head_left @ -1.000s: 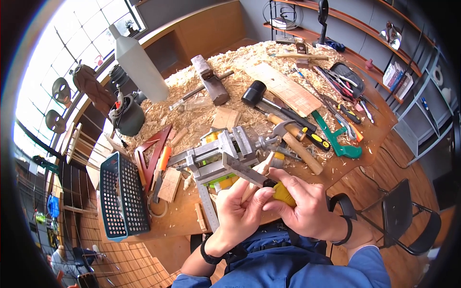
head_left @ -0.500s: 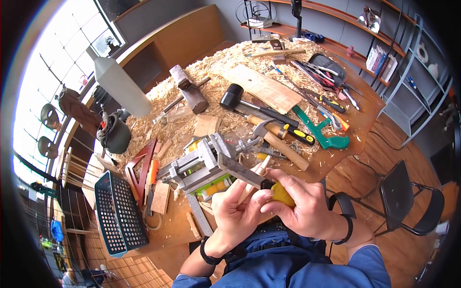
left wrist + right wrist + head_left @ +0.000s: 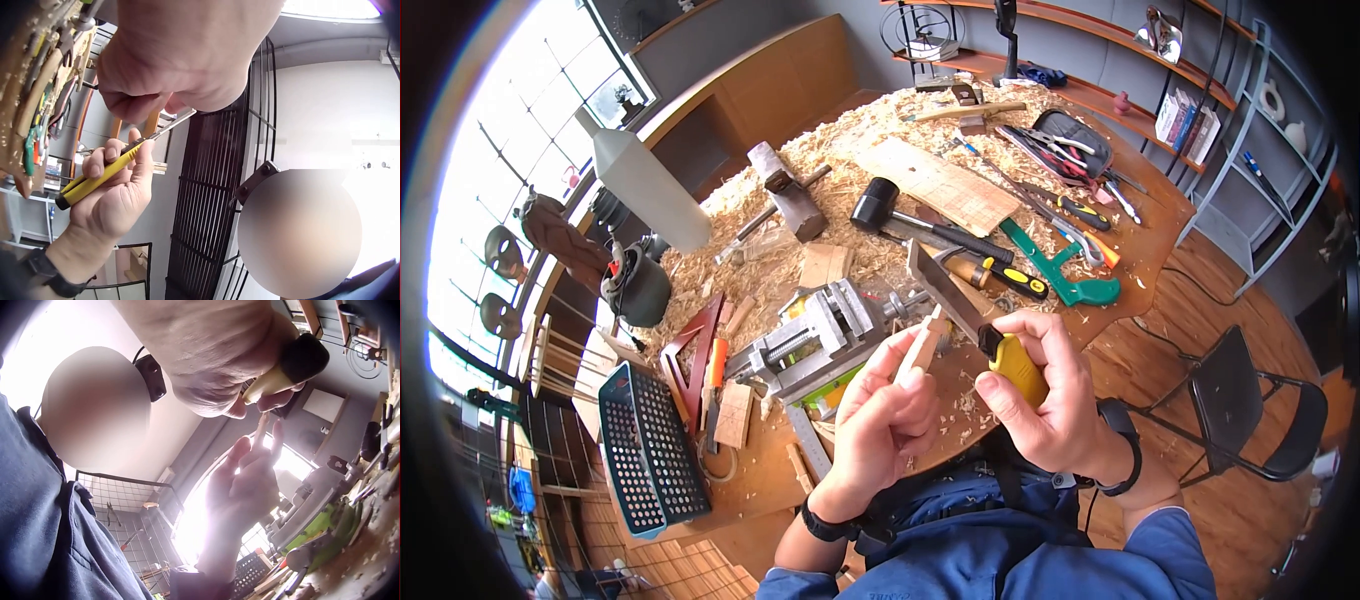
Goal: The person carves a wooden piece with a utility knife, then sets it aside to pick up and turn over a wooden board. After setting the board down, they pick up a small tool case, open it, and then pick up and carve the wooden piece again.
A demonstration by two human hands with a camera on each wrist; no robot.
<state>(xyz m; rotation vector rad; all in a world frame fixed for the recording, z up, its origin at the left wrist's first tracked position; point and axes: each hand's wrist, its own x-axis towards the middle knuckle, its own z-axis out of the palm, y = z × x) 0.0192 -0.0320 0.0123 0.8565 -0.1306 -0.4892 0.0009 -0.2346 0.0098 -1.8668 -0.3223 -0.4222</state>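
Note:
In the head view my left hand (image 3: 870, 425) pinches a small wooden stick (image 3: 922, 350), pale and whittled to a taper, its tip pointing up and away. My right hand (image 3: 1055, 410) grips the yellow handle of a utility knife (image 3: 1018, 372), thumb on the near side. Its wide metal blade slants up to the left over the table, a little beyond the stick and apart from it. From the left wrist the knife (image 3: 103, 178) appears edge-on, fingers wrapped round its handle. The right wrist view has the stick (image 3: 260, 428) upright between the left hand's fingers.
Just beyond my hands stands a metal vise (image 3: 830, 335). A black mallet (image 3: 875, 203), a green-handled saw (image 3: 1080, 290) and a wooden board (image 3: 940, 185) lie among shavings. Left are a perforated basket (image 3: 655, 450) and a red set square (image 3: 690, 350); a folding chair (image 3: 1230, 390) stands right.
My hands were together, with the blade against the stick and the thumbs close to each other. Now the right hand has moved off to the right with the knife, and the blade stands steeper.

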